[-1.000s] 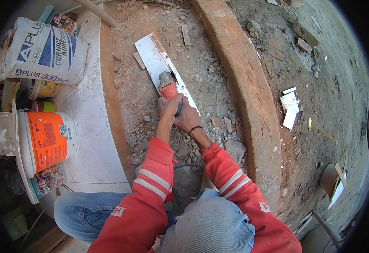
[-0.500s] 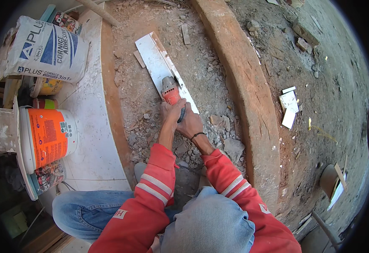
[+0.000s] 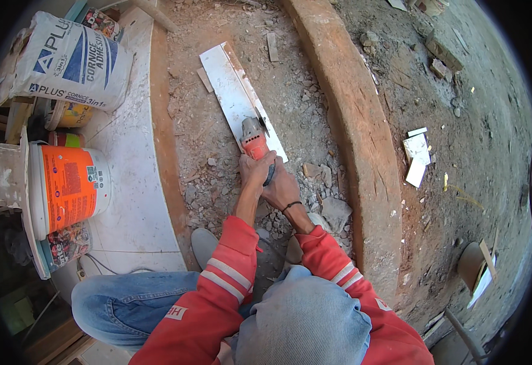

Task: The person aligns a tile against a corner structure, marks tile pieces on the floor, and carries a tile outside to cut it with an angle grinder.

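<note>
Both my hands grip a red and grey angle grinder (image 3: 254,142) in front of me. My left hand (image 3: 255,168) wraps its body, and my right hand (image 3: 282,187) closes round its rear, by the dark handle part. The grinder's dark disc (image 3: 262,121) stands on edge at the right side of the head, over a long white tile strip (image 3: 224,79). That strip lies slanted on the rubble, with a line running lengthwise near its right edge. Whether the disc touches the tile I cannot tell.
A raised concrete kerb (image 3: 339,115) runs along the right. On the white tiled ledge (image 3: 132,170) at left stand an orange-labelled bucket (image 3: 68,182) and a white-and-blue sack (image 3: 74,64). Broken stones (image 3: 336,213) lie by my feet; white tile offcuts (image 3: 417,155) lie beyond the kerb.
The grinder and both hands have shifted slightly right and nearer to me in the picture. The view itself has moved a little. Both hands keep their grip.
</note>
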Action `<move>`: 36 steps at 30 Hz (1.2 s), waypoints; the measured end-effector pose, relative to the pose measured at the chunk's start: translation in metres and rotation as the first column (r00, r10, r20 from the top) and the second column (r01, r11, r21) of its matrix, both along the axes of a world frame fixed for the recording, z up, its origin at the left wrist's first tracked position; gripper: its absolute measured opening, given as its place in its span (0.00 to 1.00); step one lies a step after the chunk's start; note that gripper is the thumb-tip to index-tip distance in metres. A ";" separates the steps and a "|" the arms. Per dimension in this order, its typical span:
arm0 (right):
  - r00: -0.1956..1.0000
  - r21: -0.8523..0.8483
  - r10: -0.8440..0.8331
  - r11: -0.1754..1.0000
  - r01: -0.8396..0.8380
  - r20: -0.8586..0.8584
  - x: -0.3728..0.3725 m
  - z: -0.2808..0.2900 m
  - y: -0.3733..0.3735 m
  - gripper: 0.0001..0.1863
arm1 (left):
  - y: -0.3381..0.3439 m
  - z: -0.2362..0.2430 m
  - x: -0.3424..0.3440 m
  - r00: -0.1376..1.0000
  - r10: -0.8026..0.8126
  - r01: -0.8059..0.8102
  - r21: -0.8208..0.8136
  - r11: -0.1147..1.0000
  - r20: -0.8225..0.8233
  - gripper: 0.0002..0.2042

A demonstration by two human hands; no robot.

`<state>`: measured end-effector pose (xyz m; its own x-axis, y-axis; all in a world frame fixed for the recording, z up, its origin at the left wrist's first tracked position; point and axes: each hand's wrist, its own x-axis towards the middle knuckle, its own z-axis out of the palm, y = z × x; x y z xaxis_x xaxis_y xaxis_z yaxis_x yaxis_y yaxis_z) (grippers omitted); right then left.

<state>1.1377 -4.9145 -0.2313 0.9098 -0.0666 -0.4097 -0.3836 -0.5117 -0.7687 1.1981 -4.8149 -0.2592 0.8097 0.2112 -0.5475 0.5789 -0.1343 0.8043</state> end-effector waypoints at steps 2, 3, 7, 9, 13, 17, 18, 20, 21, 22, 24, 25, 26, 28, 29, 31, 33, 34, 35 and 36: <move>1.000 0.000 0.003 1.000 -0.003 -0.008 -0.005 0.004 0.001 0.48 | 0.001 -0.002 -0.004 1.000 -0.001 0.001 0.033 0.999 -0.004 0.29; 1.000 -0.009 -0.003 1.000 0.003 -0.005 -0.008 0.004 0.000 0.47 | 0.000 -0.002 -0.007 1.000 0.000 0.000 0.031 1.000 -0.003 0.29; 1.000 -0.012 -0.013 1.000 0.013 -0.024 -0.019 0.002 -0.007 0.49 | -0.012 0.011 -0.020 1.000 0.009 -0.007 0.078 0.997 -0.024 0.28; 1.000 -0.015 -0.012 1.000 0.012 -0.010 -0.023 0.001 -0.007 0.49 | -0.015 0.016 -0.025 0.999 0.032 -0.030 0.112 0.993 -0.018 0.27; 0.999 -0.061 0.010 0.998 -0.012 -0.045 -0.029 0.004 -0.007 0.51 | -0.013 0.019 -0.032 1.000 0.024 -0.024 0.088 0.996 0.006 0.16; 0.998 -0.060 0.011 0.998 -0.015 -0.060 -0.036 0.005 -0.009 0.51 | -0.015 0.017 -0.040 1.000 0.019 -0.020 0.040 0.999 0.024 0.17; 0.998 -0.080 0.015 0.997 -0.019 -0.055 -0.039 0.004 -0.012 0.49 | -0.018 0.019 -0.043 1.000 0.018 -0.019 0.032 0.999 0.020 0.17; 0.998 -0.102 0.022 0.994 -0.027 -0.050 -0.042 0.006 -0.015 0.48 | -0.019 0.021 -0.048 1.000 0.016 -0.017 -0.047 0.999 -0.006 0.18; 0.997 -0.088 0.030 0.995 -0.036 -0.068 -0.043 0.008 -0.016 0.48 | -0.018 0.019 -0.049 1.000 0.020 -0.020 -0.048 0.999 -0.008 0.18; 0.996 -0.075 0.038 0.996 -0.044 -0.086 -0.044 0.010 -0.016 0.49 | -0.018 0.017 -0.051 0.999 0.030 -0.031 -0.043 0.999 -0.030 0.20; 0.995 -0.069 0.038 0.997 -0.044 -0.088 -0.046 0.013 -0.014 0.49 | -0.015 0.011 -0.053 0.998 0.043 -0.045 -0.036 0.998 -0.053 0.22; 0.995 -0.062 0.035 0.997 -0.040 -0.089 -0.047 0.014 -0.012 0.48 | -0.013 0.007 -0.055 0.997 0.038 -0.038 0.002 0.999 -0.061 0.24; 0.995 -0.066 0.034 0.997 -0.040 -0.091 -0.049 0.014 -0.014 0.48 | -0.014 0.007 -0.056 0.997 0.030 -0.028 0.035 0.999 -0.070 0.26; 0.999 -0.088 0.024 0.996 -0.028 -0.048 -0.053 0.015 -0.016 0.46 | -0.015 0.007 -0.059 0.995 0.031 -0.031 0.009 0.999 -0.092 0.27; 0.998 -0.089 0.024 0.996 -0.029 -0.050 -0.054 0.014 -0.017 0.46 | -0.016 0.006 -0.060 0.993 0.031 -0.033 -0.013 0.999 -0.112 0.27; 0.997 -0.063 0.023 0.998 -0.028 -0.079 -0.055 0.013 -0.019 0.45 | -0.018 0.005 -0.063 0.994 0.031 -0.032 -0.011 0.999 -0.103 0.27; 0.995 -0.075 0.036 0.996 -0.043 -0.097 -0.058 0.016 -0.021 0.46 | -0.020 0.008 -0.066 0.995 0.028 -0.029 -0.010 1.000 -0.095 0.27; 0.992 -0.086 0.049 0.995 -0.059 -0.113 -0.058 0.017 -0.023 0.47 | -0.021 0.009 -0.068 0.994 0.031 -0.034 -0.031 0.999 -0.101 0.27; 0.992 -0.084 0.050 0.995 -0.060 -0.113 -0.060 0.017 -0.022 0.47 | -0.020 0.010 -0.069 0.994 0.036 -0.041 -0.047 0.998 -0.105 0.27; 0.993 -0.082 0.050 0.995 -0.058 -0.104 -0.062 0.017 -0.022 0.47 | -0.020 0.010 -0.070 0.994 0.037 -0.042 -0.044 0.998 -0.106 0.27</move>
<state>1.0762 -4.9363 -0.2144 0.8668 -0.0567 -0.4954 -0.4277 -0.5953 -0.6802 1.1278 -4.8346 -0.2490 0.7390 0.2144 -0.6386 0.6642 -0.0740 0.7438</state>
